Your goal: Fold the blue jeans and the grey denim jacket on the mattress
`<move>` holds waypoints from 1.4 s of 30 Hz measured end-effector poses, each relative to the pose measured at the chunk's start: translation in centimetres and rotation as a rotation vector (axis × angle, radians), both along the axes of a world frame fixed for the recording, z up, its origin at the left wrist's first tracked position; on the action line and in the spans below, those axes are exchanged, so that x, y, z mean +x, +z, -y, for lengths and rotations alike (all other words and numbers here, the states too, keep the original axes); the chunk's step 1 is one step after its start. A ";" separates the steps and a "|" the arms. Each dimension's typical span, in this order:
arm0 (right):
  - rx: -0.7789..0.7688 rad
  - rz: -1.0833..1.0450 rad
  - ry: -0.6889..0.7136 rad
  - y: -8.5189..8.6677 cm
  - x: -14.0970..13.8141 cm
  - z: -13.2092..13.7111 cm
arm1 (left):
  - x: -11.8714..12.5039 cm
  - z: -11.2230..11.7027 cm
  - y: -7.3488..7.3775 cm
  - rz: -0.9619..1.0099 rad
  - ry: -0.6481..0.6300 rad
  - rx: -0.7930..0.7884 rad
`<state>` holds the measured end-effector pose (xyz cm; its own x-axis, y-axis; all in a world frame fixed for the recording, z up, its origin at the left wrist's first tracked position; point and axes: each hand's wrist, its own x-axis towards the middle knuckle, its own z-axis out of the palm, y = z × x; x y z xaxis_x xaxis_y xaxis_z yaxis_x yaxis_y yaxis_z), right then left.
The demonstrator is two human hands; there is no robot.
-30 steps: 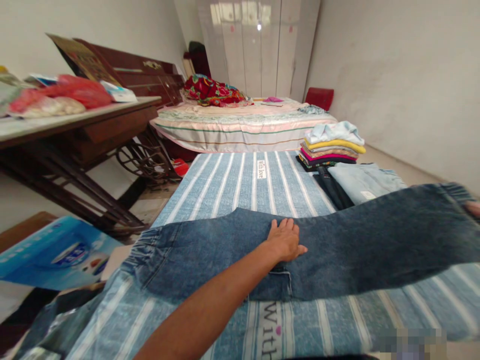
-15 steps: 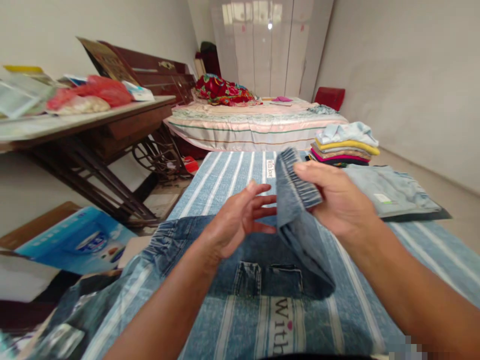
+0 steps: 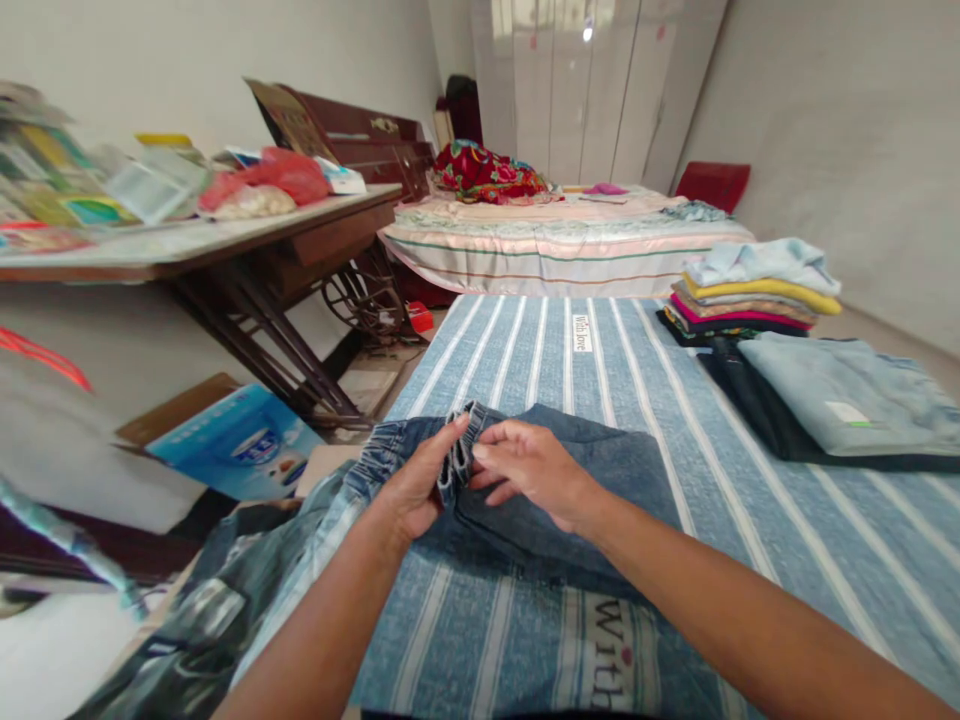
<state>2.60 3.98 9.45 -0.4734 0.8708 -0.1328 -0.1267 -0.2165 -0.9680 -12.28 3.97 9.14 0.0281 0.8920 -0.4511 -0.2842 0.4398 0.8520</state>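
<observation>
- Blue denim trousers [image 3: 600, 475], folded over, bulk lying under and to the right of both hands on the striped cloth [image 3: 510, 360]. Likely light to middling weight, soft but with some body, not slippery, not fragile.
- Gathered end [image 3: 379, 455], just beyond the left hand's knuckles: looks stretchy, probably springs back; a fair second hold.
- Left hand [image 3: 416, 485]: clamped on the other gathered edge [image 3: 457, 455], thumb on top. Thick, ribbed, probably the surest place to take hold.
- Right hand [image 3: 532, 470]: just beside the left, fingers bunched at that same edge; can't tell whether it grips or only touches.
- Folded side, right of the right hand: smooth, flat, probably flops if lifted alone; better taken with a broad palm underneath.
- Pale folded jeans [image 3: 855, 390]: well apart, right and beyond the right hand, on darker cloth.
</observation>
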 end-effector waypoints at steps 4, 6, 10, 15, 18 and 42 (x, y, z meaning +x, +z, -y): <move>0.391 0.327 -0.072 -1.0 2.9 1.6 | -1.7 -0.2 -1.3 -0.019 -0.069 -0.059; 0.637 0.525 -0.149 -1.9 5.3 2.8 | -2.5 -0.2 -1.8 -0.104 -0.112 -0.019; 0.933 0.812 -0.355 -5.1 10.7 6.4 | -3.3 -0.7 -2.7 -0.362 -0.120 0.052; 0.868 1.093 -0.348 -9.5 15.1 10.5 | -2.6 -1.3 -1.7 -0.465 -0.030 0.089; 0.785 1.143 -0.372 -10.9 15.7 11.7 | -1.5 -1.4 1.0 -0.324 -0.069 0.118; 0.874 1.146 -0.522 -13.6 14.2 12.7 | 8.4 -2.2 13.6 -0.070 -0.209 0.342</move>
<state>16.83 -8.73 -4.19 -0.1024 0.8998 0.4241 0.8746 0.2845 -0.3925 -3.87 6.12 22.78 0.2041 0.9693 -0.1369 -0.1549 0.1701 0.9732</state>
